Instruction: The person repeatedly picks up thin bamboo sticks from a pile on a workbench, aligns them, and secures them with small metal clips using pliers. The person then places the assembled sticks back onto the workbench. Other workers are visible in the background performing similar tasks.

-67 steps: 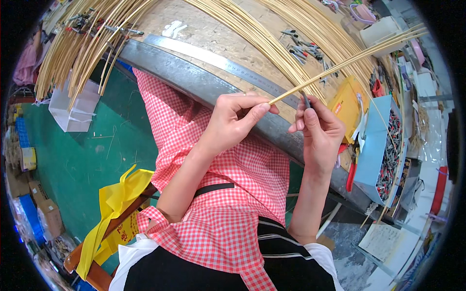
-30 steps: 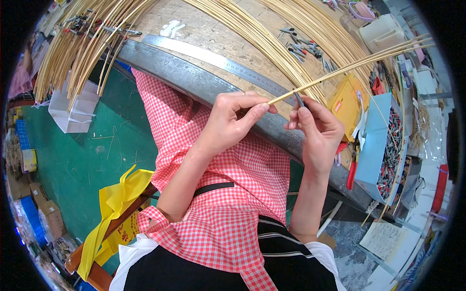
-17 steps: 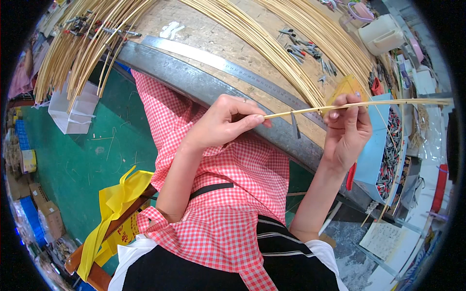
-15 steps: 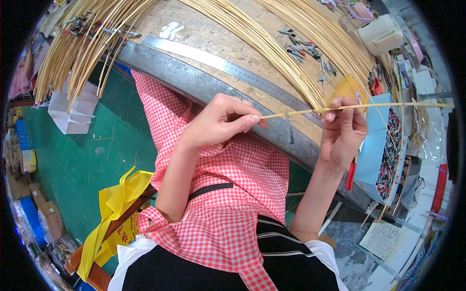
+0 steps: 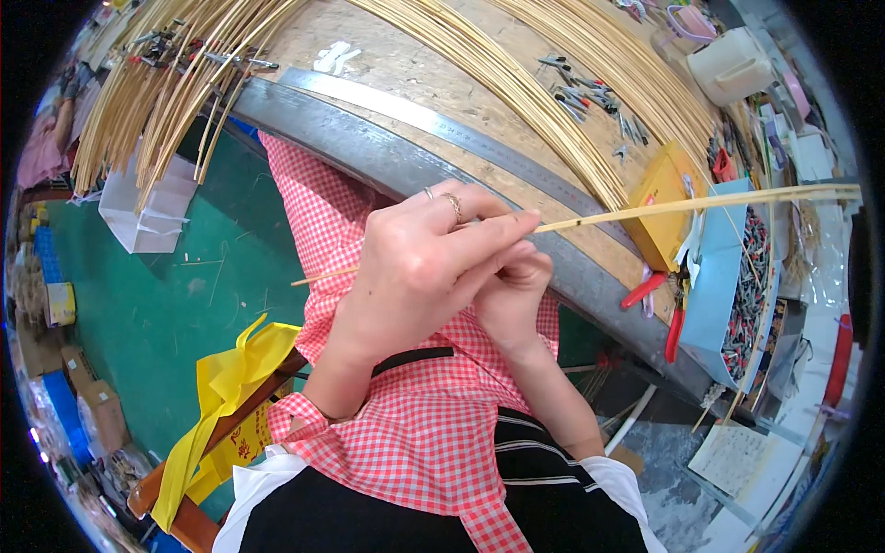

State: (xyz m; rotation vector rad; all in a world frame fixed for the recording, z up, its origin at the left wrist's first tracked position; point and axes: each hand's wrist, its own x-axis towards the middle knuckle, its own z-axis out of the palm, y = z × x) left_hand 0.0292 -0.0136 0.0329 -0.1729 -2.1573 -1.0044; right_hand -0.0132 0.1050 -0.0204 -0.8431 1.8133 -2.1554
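A long, thin bamboo strip [image 5: 673, 209] runs through my two hands. Its right part reaches far out to the right, and a thin end sticks out to the left past my left wrist. My left hand [image 5: 419, 263], with rings on it, is closed on the strip, fingers pointing right. Tucked close against it, my right hand [image 5: 516, 293] is curled shut at the strip too; its fingertips are partly hidden behind the left fingers. Both hands are above my red-and-white checked apron [image 5: 396, 433], near the edge of the workbench.
A metal beam [image 5: 350, 143] edges the bench, with a steel ruler [image 5: 442, 124] along it. Bundled bamboo strips [image 5: 516, 88] lie beyond. To the right are a yellow box [image 5: 666, 203], red-handled pliers [image 5: 676, 334] and a blue bin [image 5: 714, 304] of small clips. A yellow cloth bag [image 5: 221, 378] hangs at left.
My right hand has come left from farther along the strip to beside my left hand. The strip's thin end now shows left of my left hand.
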